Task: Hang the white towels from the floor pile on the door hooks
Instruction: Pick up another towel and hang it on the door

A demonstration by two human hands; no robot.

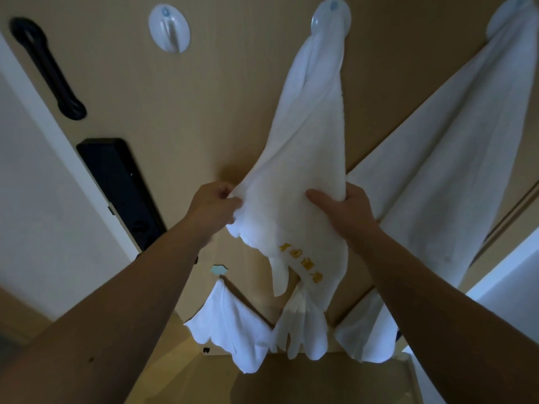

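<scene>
A white towel (pixel 306 147) with yellow embroidered characters hangs from the middle door hook (pixel 331 17). My left hand (pixel 213 207) pinches its left edge, and my right hand (pixel 347 208) grips its right edge, thumb on the front. Both hold it spread at mid-height. A second white towel (pixel 455 170) hangs from the right hook (pixel 516 13), partly cut off by the frame edge. The left hook (pixel 169 27) is bare. Below my hands, more white towel cloth (pixel 233 330) lies low against the door.
The wooden door (pixel 180 112) carries a black handle (pixel 46 68) and a black lock plate (pixel 119 188) on its left side. A pale wall (pixel 35 199) borders it at left. A small blue sticker (pixel 218 269) sits low on the door.
</scene>
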